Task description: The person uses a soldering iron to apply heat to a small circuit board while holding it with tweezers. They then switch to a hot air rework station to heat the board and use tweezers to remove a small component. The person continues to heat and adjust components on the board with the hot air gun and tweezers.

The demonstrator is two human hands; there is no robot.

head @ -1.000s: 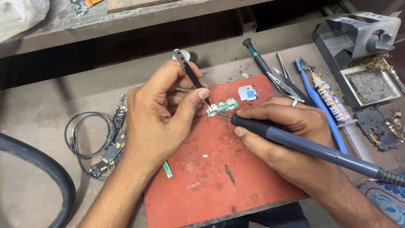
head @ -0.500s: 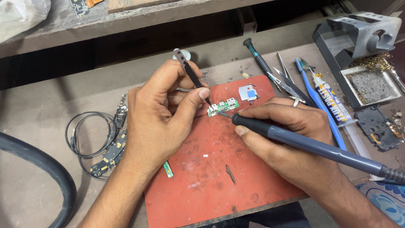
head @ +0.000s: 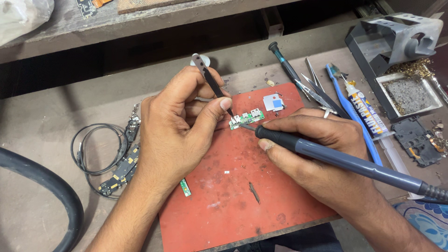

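Left hand [head: 179, 126] pinches tweezers [head: 212, 84] (tilted) | right hand [head: 317, 154] grips soldering iron [head: 345, 161]

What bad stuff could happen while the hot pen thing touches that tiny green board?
The left hand has its thumb right beside the soldering iron tip, so it might get burned. The small green circuit board is pinned only by tweezers and could slip on the red mat.
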